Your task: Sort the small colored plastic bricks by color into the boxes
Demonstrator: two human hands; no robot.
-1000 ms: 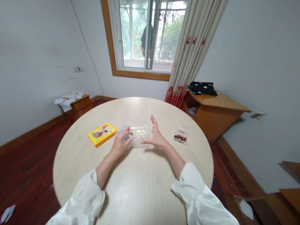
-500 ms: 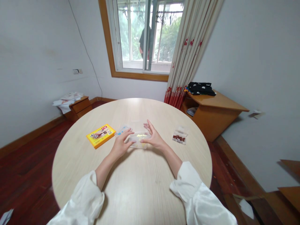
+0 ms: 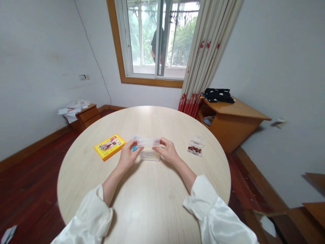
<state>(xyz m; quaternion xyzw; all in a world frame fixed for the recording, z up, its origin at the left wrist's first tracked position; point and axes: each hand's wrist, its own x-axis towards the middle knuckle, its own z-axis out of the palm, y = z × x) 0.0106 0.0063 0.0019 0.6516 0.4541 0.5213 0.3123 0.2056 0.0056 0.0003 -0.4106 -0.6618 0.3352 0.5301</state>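
A small clear plastic box with a few pale yellow bits inside sits on the table in front of me. Its see-through lid is tilted over the back of the box, partly lowered. My left hand grips the lid's left end between thumb and fingers. At the other end, my right hand pinches it the same way. Behind my left fingers lies another clear case with blue pieces, mostly hidden by the hand.
On the round pale wooden table, a yellow printed box lies to the left. An open clear case of dark reddish-brown pieces stands to the right. Beyond the table is a wooden cabinet with folded black cloth.
The lid has come forward and down from a more raised position. Both hands have closed on its ends, where the right fingers were spread before.
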